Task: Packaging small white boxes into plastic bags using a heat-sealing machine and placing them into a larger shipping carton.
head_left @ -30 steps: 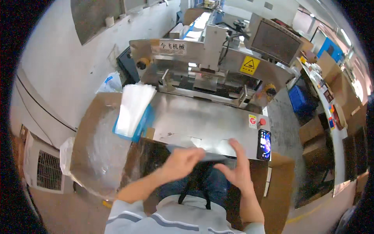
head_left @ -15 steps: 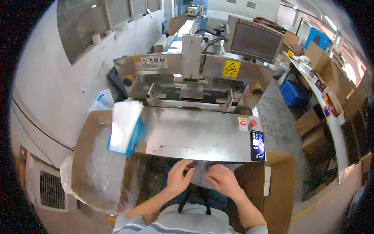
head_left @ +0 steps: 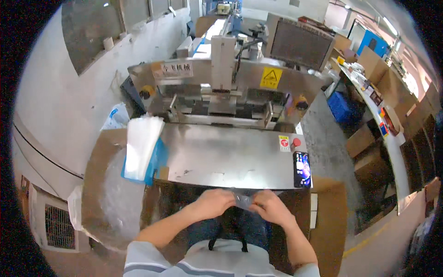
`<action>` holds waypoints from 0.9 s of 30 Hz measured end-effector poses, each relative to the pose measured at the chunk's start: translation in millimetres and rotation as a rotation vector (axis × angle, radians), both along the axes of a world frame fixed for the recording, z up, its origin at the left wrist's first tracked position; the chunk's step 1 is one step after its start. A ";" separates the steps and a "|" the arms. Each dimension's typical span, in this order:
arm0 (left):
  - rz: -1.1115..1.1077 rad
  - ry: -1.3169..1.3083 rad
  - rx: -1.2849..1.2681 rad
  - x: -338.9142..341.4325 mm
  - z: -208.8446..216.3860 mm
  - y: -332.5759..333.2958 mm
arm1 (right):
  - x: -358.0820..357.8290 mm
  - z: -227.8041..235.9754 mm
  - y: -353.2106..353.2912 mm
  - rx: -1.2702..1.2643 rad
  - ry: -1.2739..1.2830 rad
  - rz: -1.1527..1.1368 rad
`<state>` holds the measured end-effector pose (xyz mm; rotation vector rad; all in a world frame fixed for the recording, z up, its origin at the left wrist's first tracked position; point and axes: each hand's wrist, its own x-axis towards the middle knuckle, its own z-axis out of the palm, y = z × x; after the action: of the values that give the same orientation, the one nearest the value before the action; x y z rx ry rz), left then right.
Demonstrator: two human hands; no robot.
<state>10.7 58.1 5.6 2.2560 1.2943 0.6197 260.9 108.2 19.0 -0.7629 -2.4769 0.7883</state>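
Note:
My left hand (head_left: 215,203) and my right hand (head_left: 273,208) are close together, just off the front edge of a metal work table (head_left: 221,159). Between them stretches a small piece of clear plastic, perhaps a bag (head_left: 243,201), gripped at either side. The fingers of both hands are closed on it; whether anything lies inside it cannot be made out. My lap and a dark cord show below the hands.
A metal machine (head_left: 222,99) stands across the table's far side. At left, a blue holder (head_left: 159,161) carries white sleeves (head_left: 142,143) beside a carton (head_left: 104,150) lined with clear plastic. A phone (head_left: 302,170) and a red button (head_left: 296,142) sit at right, above another carton (head_left: 330,221).
My left hand has turned inward, with its forearm now more level. The clear plastic, which hung lower between the hands, is now drawn up into a short span.

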 end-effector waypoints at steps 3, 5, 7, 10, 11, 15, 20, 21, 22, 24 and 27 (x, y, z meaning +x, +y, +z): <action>-0.037 0.029 -0.045 -17.0 19.3 5.0 | -0.6 14.9 12.7 -0.017 -0.030 0.016; -0.018 0.101 0.027 -31.5 21.6 15.5 | -2.9 4.7 30.9 -0.036 -0.109 -0.023; 0.016 0.131 -0.025 -37.4 33.1 21.5 | -7.0 14.5 34.2 0.023 -0.050 -0.016; -0.037 0.054 -0.076 -54.2 50.4 33.8 | -19.2 20.4 56.1 0.082 0.034 0.038; -0.075 0.000 -0.104 -61.1 49.6 38.8 | -25.7 19.3 66.7 0.038 0.030 0.067; -0.054 0.016 -0.161 -92.3 39.2 76.6 | -45.0 -4.6 110.8 -0.057 0.033 0.061; 0.050 0.060 -0.303 -130.5 10.4 154.5 | -91.5 -25.1 184.8 -0.252 -0.067 -0.064; 0.046 0.118 -0.292 -135.6 4.5 179.3 | -94.8 -47.7 212.0 -0.236 -0.055 -0.090; 0.057 0.179 -0.288 -146.1 -0.5 200.1 | -104.5 -51.5 231.7 -0.237 -0.056 -0.082; 0.170 0.055 -0.408 -158.5 0.7 238.0 | -120.5 -49.0 265.0 -0.258 -0.081 -0.097; 0.314 0.029 -0.415 -180.5 9.7 283.5 | -138.5 -29.6 296.6 -0.151 -0.096 -0.065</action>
<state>-169.8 341.6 15.3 1.7495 1.6363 0.3769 122.4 404.7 -10.6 -0.9505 -2.4829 0.9429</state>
